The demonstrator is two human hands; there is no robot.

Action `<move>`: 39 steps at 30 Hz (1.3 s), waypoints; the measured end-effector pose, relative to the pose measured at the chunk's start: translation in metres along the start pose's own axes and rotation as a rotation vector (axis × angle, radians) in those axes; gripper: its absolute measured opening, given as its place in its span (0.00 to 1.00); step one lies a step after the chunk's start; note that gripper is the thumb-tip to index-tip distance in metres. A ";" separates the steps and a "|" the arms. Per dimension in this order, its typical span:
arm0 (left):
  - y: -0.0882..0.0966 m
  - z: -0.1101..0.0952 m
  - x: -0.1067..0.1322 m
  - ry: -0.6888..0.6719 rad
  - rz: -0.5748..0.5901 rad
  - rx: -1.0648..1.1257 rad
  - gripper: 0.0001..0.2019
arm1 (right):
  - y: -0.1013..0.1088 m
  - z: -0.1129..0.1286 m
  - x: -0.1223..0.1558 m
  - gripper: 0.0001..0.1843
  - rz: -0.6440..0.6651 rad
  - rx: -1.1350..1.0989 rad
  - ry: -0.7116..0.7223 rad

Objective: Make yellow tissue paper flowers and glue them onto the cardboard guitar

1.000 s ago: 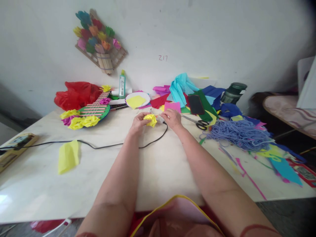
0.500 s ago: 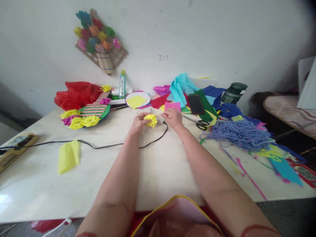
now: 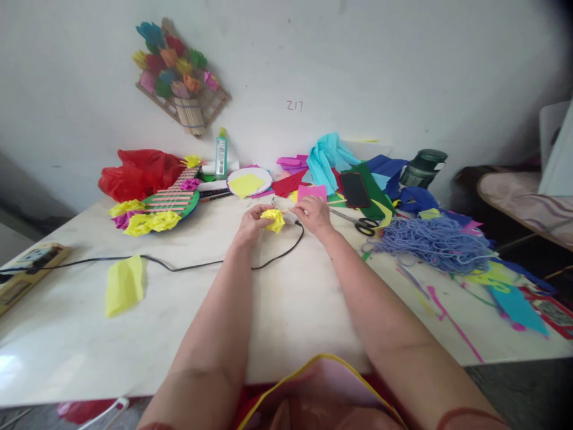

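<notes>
My left hand (image 3: 252,222) is closed on a crumpled yellow paper flower (image 3: 273,219) at the far middle of the white table (image 3: 179,304). My right hand (image 3: 313,214) is closed right beside it, fingers pinched near a thin stick and a small white tool whose black cord (image 3: 192,263) runs left across the table. What the right fingers grip is too small to make out. Both forearms stretch forward from the bottom of the view.
Scissors (image 3: 360,224) and a lilac yarn heap (image 3: 434,242) lie to the right. Coloured paper sheets, a phone (image 3: 355,189) and a green jar (image 3: 423,168) stand behind. A yellow paper piece (image 3: 124,284), a green craft board (image 3: 168,202), a red bag (image 3: 138,170) and a glue bottle (image 3: 221,154) are left.
Nothing has visibly changed; both hands stay together at the yellow flower, with only a slight shift of the view.
</notes>
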State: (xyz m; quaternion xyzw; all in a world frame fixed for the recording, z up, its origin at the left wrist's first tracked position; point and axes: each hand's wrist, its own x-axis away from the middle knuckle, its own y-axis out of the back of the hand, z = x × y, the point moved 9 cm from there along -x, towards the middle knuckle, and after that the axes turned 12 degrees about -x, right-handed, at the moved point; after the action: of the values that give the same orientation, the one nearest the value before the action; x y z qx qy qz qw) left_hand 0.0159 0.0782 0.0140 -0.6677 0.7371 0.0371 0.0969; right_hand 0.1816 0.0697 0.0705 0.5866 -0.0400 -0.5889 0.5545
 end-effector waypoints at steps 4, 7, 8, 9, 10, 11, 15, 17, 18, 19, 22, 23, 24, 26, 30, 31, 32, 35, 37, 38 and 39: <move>-0.002 -0.001 0.001 -0.001 0.005 -0.005 0.21 | 0.003 0.005 0.000 0.20 -0.035 0.043 0.073; -0.002 -0.003 0.002 -0.008 0.001 -0.014 0.21 | 0.004 0.007 0.001 0.21 -0.069 0.059 0.124; -0.002 -0.004 0.002 -0.010 -0.003 -0.017 0.21 | 0.005 0.008 0.001 0.21 -0.081 0.061 0.136; -0.002 -0.005 0.002 -0.013 -0.006 -0.021 0.20 | 0.005 0.008 0.001 0.21 -0.091 0.063 0.146; -0.002 -0.005 0.002 -0.017 -0.010 -0.026 0.20 | 0.006 0.008 0.001 0.22 -0.098 0.064 0.155; -0.002 -0.006 0.002 -0.020 -0.012 -0.031 0.20 | 0.006 0.009 0.001 0.22 -0.103 0.064 0.163; -0.001 -0.009 0.002 -0.044 -0.029 -0.056 0.20 | 0.006 0.009 0.001 0.23 -0.090 0.060 0.167; -0.001 -0.010 0.001 -0.062 -0.034 -0.067 0.19 | 0.005 0.008 0.000 0.22 -0.076 0.055 0.158; -0.001 -0.011 0.001 -0.072 -0.035 -0.070 0.19 | 0.004 0.008 0.000 0.22 -0.075 0.052 0.156; -0.001 -0.011 0.001 -0.081 -0.035 -0.071 0.19 | 0.004 0.008 0.000 0.21 -0.080 0.051 0.154; 0.000 -0.011 0.000 -0.097 -0.043 -0.074 0.19 | 0.006 0.006 0.001 0.21 -0.123 0.051 0.153; 0.000 -0.011 0.000 -0.100 -0.046 -0.074 0.20 | 0.007 0.006 0.002 0.20 -0.138 0.049 0.152; 0.000 -0.010 0.000 -0.102 -0.047 -0.073 0.19 | 0.007 0.005 0.002 0.19 -0.148 0.044 0.151; 0.001 -0.010 -0.001 -0.104 -0.052 -0.068 0.19 | 0.007 0.004 0.002 0.18 -0.158 0.037 0.144; 0.001 -0.009 -0.001 -0.102 -0.062 -0.065 0.19 | 0.008 0.002 0.001 0.16 -0.163 0.031 0.113; 0.001 -0.009 -0.001 -0.101 -0.061 -0.066 0.19 | 0.008 0.001 0.001 0.16 -0.162 0.027 0.107; 0.001 -0.009 -0.001 -0.098 -0.058 -0.067 0.19 | 0.008 0.001 0.001 0.15 -0.159 0.024 0.101; -0.001 -0.009 0.000 -0.092 -0.040 -0.074 0.19 | 0.008 0.000 0.000 0.16 -0.142 0.019 0.088; -0.001 -0.009 0.000 -0.092 -0.027 -0.081 0.19 | 0.007 0.001 0.000 0.17 -0.130 0.018 0.092; -0.002 -0.009 0.000 -0.092 -0.023 -0.083 0.19 | 0.006 0.001 0.000 0.17 -0.127 0.018 0.097; -0.002 -0.009 0.000 -0.091 -0.021 -0.084 0.19 | 0.006 0.002 0.000 0.17 -0.127 0.018 0.105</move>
State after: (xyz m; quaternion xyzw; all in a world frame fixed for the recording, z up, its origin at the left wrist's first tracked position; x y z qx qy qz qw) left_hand 0.0168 0.0763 0.0228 -0.6763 0.7228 0.0977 0.1027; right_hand 0.1841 0.0660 0.0752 0.6230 0.0211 -0.5909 0.5120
